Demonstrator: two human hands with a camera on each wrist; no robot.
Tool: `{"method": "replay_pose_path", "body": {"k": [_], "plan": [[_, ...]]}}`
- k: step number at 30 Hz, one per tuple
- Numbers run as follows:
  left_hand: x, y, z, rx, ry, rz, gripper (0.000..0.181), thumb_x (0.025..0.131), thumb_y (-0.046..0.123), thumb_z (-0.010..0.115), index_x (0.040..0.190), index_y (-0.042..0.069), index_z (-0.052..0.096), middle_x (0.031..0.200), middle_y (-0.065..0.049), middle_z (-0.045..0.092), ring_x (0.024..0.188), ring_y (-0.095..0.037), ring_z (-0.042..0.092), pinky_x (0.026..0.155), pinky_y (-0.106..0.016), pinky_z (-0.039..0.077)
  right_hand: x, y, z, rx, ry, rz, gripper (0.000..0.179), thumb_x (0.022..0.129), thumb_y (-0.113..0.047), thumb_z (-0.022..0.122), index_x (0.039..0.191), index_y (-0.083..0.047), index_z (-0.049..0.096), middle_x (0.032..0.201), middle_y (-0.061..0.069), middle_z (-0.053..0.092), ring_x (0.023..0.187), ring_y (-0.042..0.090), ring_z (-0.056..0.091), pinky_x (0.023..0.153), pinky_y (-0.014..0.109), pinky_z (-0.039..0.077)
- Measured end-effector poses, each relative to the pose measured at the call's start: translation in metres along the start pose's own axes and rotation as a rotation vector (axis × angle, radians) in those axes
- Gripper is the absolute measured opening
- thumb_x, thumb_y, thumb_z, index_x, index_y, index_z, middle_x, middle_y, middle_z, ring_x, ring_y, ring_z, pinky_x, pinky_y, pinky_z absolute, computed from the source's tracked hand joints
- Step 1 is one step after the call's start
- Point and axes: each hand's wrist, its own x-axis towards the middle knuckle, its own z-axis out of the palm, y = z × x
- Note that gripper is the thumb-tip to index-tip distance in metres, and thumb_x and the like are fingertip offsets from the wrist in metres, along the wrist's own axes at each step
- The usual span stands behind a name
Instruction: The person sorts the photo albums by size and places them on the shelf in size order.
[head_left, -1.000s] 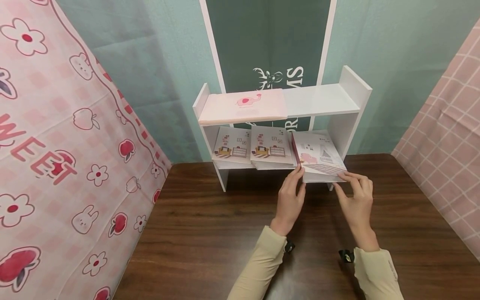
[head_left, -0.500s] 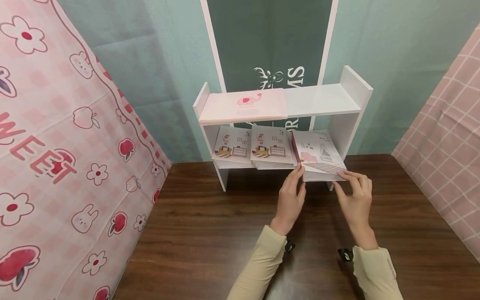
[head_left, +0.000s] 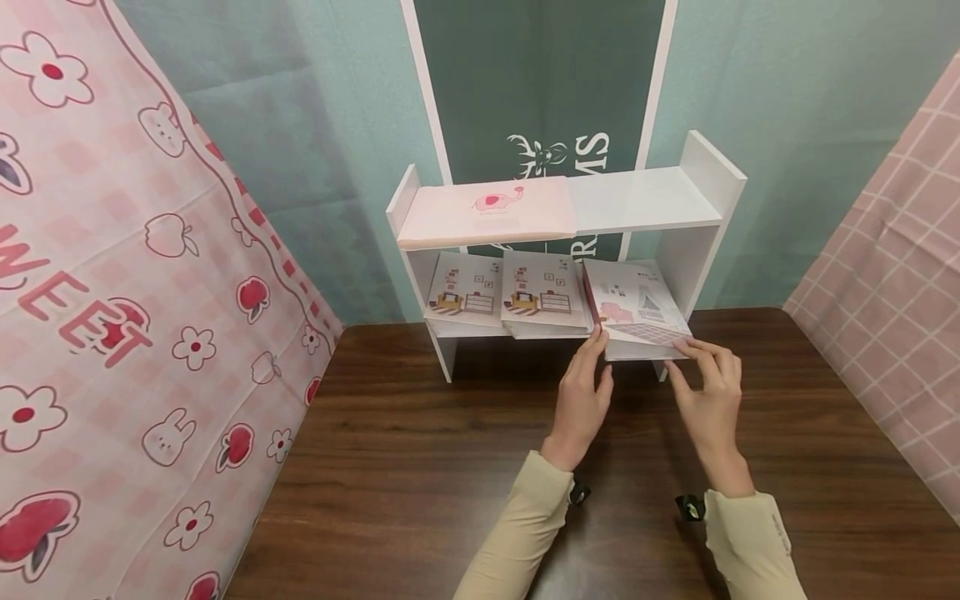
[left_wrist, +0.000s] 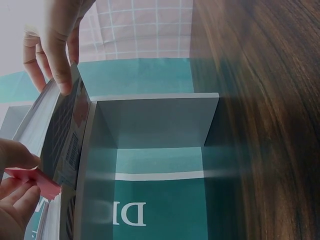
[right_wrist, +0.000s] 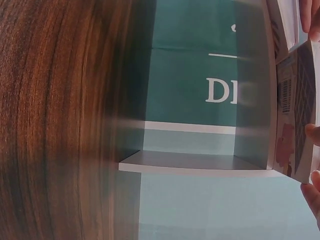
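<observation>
A book (head_left: 636,304) with a white illustrated cover and a red spine lies at the right end of the lower level of a white two-tier shelf (head_left: 645,202). Its near end sticks out past the shelf's front edge. My left hand (head_left: 581,408) pinches the near left corner, with thumb and fingers on the red spine (left_wrist: 37,181) in the left wrist view. At the near right corner, my right hand (head_left: 711,408) grips the book with its thumb below and fingers on the cover. In the right wrist view the book's underside (right_wrist: 295,115) overhangs the shelf board.
Two matching books, the left book (head_left: 465,287) and the middle book (head_left: 546,290), lie beside it. A pink elephant book (head_left: 487,208) covers the left of the top tier. The shelf stands at the back of a dark wooden table (head_left: 390,467), before a green cloth (head_left: 540,67).
The book has slid slightly farther back into the shelf, so its near edge sticks out less. Both hands keep their hold, and the right hand has shifted slightly with it.
</observation>
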Motion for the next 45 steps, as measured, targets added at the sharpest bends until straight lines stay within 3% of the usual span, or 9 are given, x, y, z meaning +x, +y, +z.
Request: {"method": "replay_pose_path", "body": {"k": [15,30,40,45], "plan": [[-0.002,0.000,0.001,-0.037,-0.041,-0.054,0.059,0.088,0.000,0.058,0.141,0.007,0.036,0.145,-0.009,0.038,0.132,-0.014,0.038,0.103,-0.022,0.036,-0.002,0.003,0.003,0.003,-0.006,-0.002,0.036,0.069,0.012,0.074,0.104,0.001,0.068,0.108,0.023,0.058,0.097,0.041,0.047,0.087,0.027,0.031],[-0.003,0.002,0.001,-0.008,-0.084,-0.079,0.065,0.088,0.002,0.059,0.145,0.008,0.029,0.149,-0.007,0.032,0.134,-0.013,0.033,0.104,-0.024,0.036,-0.002,0.006,0.006,0.015,0.004,-0.020,0.038,0.068,0.011,0.074,0.104,0.000,0.069,0.110,0.022,0.059,0.101,0.041,0.048,0.090,0.031,0.033],[0.000,0.002,0.001,0.018,-0.094,-0.072,0.070,0.087,0.002,0.061,0.147,0.008,0.024,0.151,-0.007,0.028,0.135,-0.014,0.032,0.104,-0.024,0.036,0.006,-0.020,0.006,0.032,0.051,-0.035,0.038,0.063,0.021,0.072,0.099,0.009,0.067,0.106,0.029,0.059,0.101,0.047,0.047,0.093,0.036,0.034],[0.001,0.002,0.001,0.021,-0.106,-0.083,0.072,0.086,0.001,0.061,0.147,0.008,0.023,0.151,-0.006,0.027,0.135,-0.013,0.031,0.103,-0.024,0.036,0.005,-0.012,0.007,0.013,0.027,-0.031,0.038,0.064,0.018,0.073,0.100,0.007,0.068,0.107,0.026,0.060,0.105,0.045,0.047,0.097,0.040,0.035]]}}
